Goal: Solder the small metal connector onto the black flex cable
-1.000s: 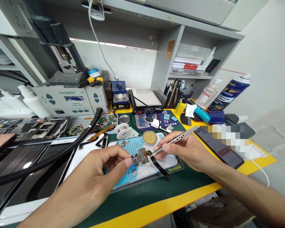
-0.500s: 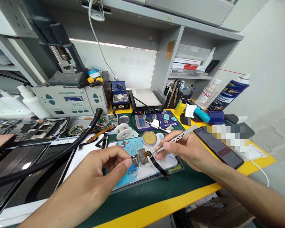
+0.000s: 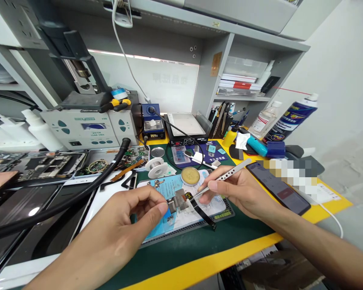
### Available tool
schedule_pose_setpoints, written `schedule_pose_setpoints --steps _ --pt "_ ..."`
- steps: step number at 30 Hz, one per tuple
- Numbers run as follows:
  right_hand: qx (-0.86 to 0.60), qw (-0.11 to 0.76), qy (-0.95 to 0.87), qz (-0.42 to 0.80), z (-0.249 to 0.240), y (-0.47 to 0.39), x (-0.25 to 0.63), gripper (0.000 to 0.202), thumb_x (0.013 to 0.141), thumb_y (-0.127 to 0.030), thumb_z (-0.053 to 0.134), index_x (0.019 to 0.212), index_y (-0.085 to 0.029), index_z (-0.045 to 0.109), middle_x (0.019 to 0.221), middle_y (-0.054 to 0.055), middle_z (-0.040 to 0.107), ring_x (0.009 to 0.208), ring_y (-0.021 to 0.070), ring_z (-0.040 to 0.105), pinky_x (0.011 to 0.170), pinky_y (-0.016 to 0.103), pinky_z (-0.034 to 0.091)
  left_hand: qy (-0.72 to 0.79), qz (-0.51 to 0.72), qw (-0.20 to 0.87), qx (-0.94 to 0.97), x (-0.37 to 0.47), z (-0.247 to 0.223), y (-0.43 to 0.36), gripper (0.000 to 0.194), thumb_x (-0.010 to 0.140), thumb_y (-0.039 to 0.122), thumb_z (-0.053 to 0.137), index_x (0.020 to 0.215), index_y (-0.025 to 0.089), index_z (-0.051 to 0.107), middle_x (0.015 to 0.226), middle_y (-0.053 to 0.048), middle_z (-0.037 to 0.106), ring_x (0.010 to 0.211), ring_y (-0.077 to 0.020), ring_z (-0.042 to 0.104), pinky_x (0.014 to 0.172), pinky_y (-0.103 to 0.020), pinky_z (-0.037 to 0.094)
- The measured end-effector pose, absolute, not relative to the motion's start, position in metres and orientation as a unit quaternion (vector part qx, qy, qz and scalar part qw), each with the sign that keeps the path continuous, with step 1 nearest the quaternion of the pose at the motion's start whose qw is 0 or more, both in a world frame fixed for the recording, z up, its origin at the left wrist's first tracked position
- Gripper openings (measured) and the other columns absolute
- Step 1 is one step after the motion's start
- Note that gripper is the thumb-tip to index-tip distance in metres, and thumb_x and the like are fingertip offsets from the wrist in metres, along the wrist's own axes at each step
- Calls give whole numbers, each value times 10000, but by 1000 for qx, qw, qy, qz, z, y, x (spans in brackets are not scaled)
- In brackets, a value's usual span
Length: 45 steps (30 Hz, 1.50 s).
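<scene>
In my right hand [image 3: 226, 187] is a pair of silver metal tweezers [image 3: 230, 173] with holes along the handle, gripped like a pen. Their tips point down at a small dark component with yellow marks [image 3: 188, 196]. A black flex cable [image 3: 204, 213] runs from there toward the front edge of a work mat [image 3: 166, 229]. The component lies at the right of a small metal holder [image 3: 179, 198] on the mat. My left hand [image 3: 133, 221] has thumb and forefinger closed together beside the holder's left end. A bit of blue shows by the thumb tip; what these fingers hold is hidden.
A tin of amber paste [image 3: 190, 176] sits at the mat's back edge, near a solder wire spool [image 3: 156, 167]. A thick black hose [image 3: 87, 197] crosses the phones on the left. A dark phone [image 3: 280, 187] lies right of my right hand.
Both hands hold nearly the same place. The tweezer tips have shifted very slightly at the component.
</scene>
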State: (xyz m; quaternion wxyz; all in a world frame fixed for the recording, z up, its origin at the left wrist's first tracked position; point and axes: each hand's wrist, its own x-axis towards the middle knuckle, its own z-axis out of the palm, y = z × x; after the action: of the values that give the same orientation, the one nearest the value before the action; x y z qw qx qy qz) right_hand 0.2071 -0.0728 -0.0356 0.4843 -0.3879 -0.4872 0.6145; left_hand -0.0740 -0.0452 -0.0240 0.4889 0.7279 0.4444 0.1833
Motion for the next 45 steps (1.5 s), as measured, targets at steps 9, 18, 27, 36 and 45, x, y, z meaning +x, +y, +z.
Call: schedule_pose_setpoints --steps 9,18,27,36,45 --pt "-382 478 -505 609 -35 -72 208 139 922 -300 862 946 -168 825 803 77 844 755 176 831 762 247 675 441 192 484 731 -74 -26 -44 516 968 697 543 797 235 697 706 17 528 637 -129 427 562 -233 325" --pt "-381 473 -515 605 -32 -73 207 130 930 -296 852 950 -170 833 795 71 842 747 169 823 755 244 667 488 198 498 689 -69 -12 -55 521 918 718 600 767 227 683 689 34 454 600 -110 325 525 -244 259" --pt "-394 469 -517 597 -34 -73 208 181 924 -333 857 944 -157 824 785 77 837 732 185 817 748 279 669 472 191 481 714 -71 -16 -51 528 938 715 564 783 226 690 694 24 474 631 -132 355 574 -263 278" --pt "-403 467 -510 600 -34 -73 208 223 909 -367 870 934 -157 801 768 81 832 721 203 814 743 319 667 460 199 518 693 -71 -15 -51 389 882 610 690 765 239 692 680 27 477 621 -131 375 532 -242 281" --pt "-403 463 -512 601 -34 -73 208 220 914 -369 866 931 -159 804 770 79 832 722 195 810 729 295 644 473 208 496 698 -69 -14 -52 473 924 666 615 765 227 687 693 27 485 640 -126 391 580 -244 314"
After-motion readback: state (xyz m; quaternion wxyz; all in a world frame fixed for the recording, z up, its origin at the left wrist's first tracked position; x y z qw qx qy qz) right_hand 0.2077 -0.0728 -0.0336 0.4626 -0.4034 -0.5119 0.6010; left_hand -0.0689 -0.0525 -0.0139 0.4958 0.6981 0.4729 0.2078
